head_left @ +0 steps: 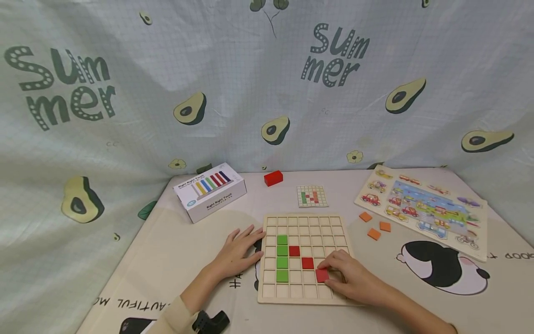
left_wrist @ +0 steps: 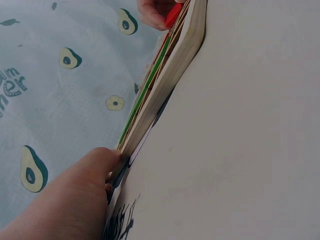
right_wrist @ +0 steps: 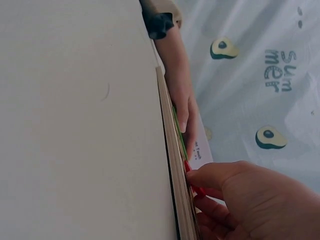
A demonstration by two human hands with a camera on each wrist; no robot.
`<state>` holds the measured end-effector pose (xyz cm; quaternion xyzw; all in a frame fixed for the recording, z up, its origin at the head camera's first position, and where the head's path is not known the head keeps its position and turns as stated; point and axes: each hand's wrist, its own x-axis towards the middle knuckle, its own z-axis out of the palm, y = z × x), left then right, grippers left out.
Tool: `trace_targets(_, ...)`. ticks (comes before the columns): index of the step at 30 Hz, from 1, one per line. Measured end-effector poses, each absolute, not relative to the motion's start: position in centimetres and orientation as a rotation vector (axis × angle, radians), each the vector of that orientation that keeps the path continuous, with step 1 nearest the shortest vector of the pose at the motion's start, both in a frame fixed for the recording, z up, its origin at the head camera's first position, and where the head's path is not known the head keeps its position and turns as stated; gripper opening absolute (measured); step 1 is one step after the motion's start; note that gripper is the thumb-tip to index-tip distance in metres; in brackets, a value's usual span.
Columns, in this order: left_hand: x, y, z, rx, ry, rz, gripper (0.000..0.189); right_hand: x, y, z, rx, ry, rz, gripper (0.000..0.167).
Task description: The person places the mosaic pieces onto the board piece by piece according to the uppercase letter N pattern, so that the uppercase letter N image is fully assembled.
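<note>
A wooden grid board (head_left: 270, 294) lies on the table, with a column of several green square tiles (head_left: 282, 250) on its left side. Two red tiles, an upper one (head_left: 294, 251) and a lower one (head_left: 308, 263), step down to the right. My right hand (head_left: 354, 278) pinches a third red tile (head_left: 322, 275) between thumb and fingers, over the board's lower right cells; the right wrist view shows this red tile (right_wrist: 198, 190) tilted at the fingertips. With fingers spread and fairly straight, my left hand (head_left: 238, 255) touches the board's left edge.
Behind the board lies a pattern card (head_left: 313, 196), near a red block (head_left: 273, 178). A white box (head_left: 210, 192) stands back left. Three orange tiles, one of them nearest the board (head_left: 374, 234), lie to the right, beside a vehicle picture puzzle (head_left: 425, 211).
</note>
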<state>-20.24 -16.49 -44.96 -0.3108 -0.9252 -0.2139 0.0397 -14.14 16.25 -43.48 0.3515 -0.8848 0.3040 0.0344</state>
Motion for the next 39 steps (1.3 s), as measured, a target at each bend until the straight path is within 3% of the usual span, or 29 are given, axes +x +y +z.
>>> trace_targets(14, -20.19, -16.54, -44.75, -0.953, -2.843, -0.668, 0.056, -14.11, 16.33, -43.86, 1.029, -2.744, 0.913, 0.028)
trace_targets(39, -20.31, -16.51, -44.96, -0.958, -2.825, -0.653, 0.055, -14.41, 16.42, -43.96, 1.091, -2.62, 0.989, 0.023)
